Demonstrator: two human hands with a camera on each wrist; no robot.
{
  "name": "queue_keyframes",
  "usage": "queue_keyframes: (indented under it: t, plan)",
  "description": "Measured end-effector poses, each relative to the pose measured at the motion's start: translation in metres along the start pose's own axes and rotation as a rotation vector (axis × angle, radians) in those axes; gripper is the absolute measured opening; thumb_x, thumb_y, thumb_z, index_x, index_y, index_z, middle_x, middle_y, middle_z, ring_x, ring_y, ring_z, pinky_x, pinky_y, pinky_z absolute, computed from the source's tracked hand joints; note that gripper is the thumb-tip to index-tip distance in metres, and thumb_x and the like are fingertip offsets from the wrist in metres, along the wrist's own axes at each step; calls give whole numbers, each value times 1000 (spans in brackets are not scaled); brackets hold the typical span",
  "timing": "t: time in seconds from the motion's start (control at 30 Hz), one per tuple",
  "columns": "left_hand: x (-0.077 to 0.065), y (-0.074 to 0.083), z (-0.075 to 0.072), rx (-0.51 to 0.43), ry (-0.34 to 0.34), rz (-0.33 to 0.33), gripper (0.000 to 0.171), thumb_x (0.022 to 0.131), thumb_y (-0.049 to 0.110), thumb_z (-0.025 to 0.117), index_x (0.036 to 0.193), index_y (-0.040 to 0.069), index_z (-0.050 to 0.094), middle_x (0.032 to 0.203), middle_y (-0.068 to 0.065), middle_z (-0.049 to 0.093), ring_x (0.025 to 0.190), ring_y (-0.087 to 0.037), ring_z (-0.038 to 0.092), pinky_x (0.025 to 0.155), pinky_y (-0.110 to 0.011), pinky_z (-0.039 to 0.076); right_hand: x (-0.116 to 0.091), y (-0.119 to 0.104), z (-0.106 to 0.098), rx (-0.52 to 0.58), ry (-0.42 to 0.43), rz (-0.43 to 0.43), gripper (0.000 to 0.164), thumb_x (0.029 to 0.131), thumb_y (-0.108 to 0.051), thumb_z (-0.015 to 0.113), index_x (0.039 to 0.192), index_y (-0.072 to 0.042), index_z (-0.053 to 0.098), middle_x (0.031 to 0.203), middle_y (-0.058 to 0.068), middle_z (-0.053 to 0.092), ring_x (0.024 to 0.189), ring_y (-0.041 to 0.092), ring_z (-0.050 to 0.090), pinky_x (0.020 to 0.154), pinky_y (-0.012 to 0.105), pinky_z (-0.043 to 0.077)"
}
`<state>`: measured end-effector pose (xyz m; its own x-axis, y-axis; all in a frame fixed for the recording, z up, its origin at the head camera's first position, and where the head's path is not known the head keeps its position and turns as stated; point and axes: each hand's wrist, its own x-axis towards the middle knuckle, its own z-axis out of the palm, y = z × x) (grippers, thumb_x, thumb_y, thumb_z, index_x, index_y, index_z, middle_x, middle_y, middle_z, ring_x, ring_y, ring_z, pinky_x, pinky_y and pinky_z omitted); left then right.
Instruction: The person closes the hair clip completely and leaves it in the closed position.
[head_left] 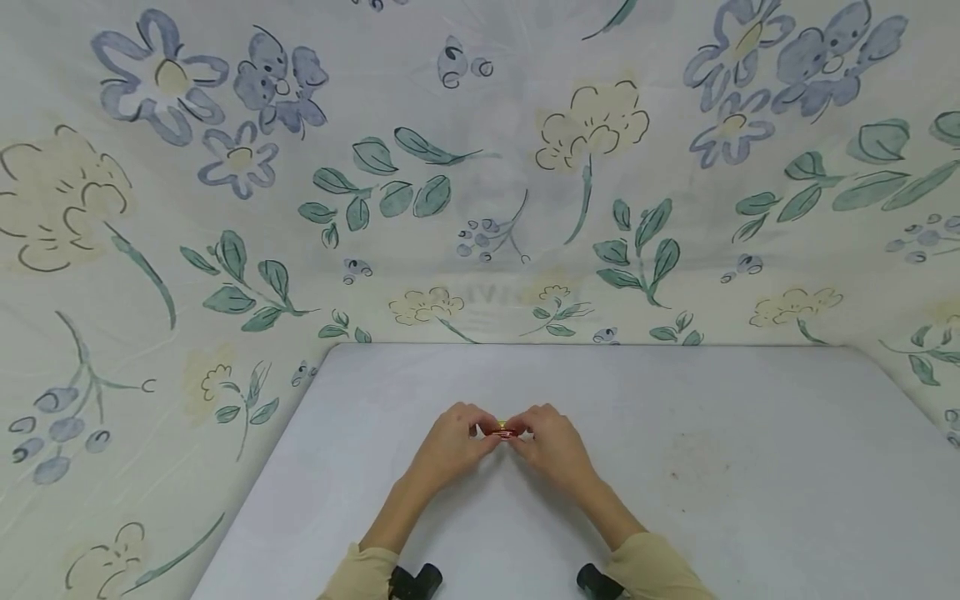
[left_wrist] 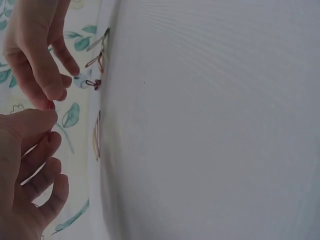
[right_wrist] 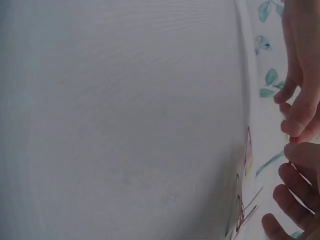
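A small shiny red thing with a bit of yellow lies between the fingertips of both hands; its kind is too small to tell. My left hand pinches its left end with thumb and fingers, and my right hand pinches the right end. In the left wrist view only a speck of red shows between the fingertips. The right wrist view likewise shows a sliver of red, mostly covered by the fingers.
Under the hands is a white table. Several thin coloured loops appear at the table's edge in the wrist views. Behind hangs a floral cloth. Black devices sit at both wrists. Small brownish specks mark the table's right side.
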<state>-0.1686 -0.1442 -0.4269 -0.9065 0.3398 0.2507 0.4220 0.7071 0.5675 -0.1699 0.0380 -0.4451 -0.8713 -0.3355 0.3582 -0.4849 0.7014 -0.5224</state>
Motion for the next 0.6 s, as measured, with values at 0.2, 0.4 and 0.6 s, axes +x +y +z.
queue_keyframes:
  t: [0.2,0.4,0.6]
  plan:
    - [-3,-7,3,38,-33,-15,6,84,13,77,84,14,72,81,5,62,79,-14,52,68,-27,45,-1,-1,8,-123,-4,-24,11,80,-17,82,89,-14,77,84,-3,69,84,18,59,73,40,48]
    - [-5,-10,5,82,-72,-34,8,82,15,78,81,14,71,81,4,61,79,-13,51,68,-29,43,-1,-5,11,-184,-60,-4,8,80,-20,81,85,-15,76,84,-4,65,88,19,57,79,45,46]
    - [-5,-14,7,127,-94,-15,10,81,16,80,77,14,71,79,5,61,78,-13,53,68,-30,44,0,-9,13,-242,-131,7,5,81,-19,79,84,-18,76,83,-4,63,88,19,57,80,45,44]
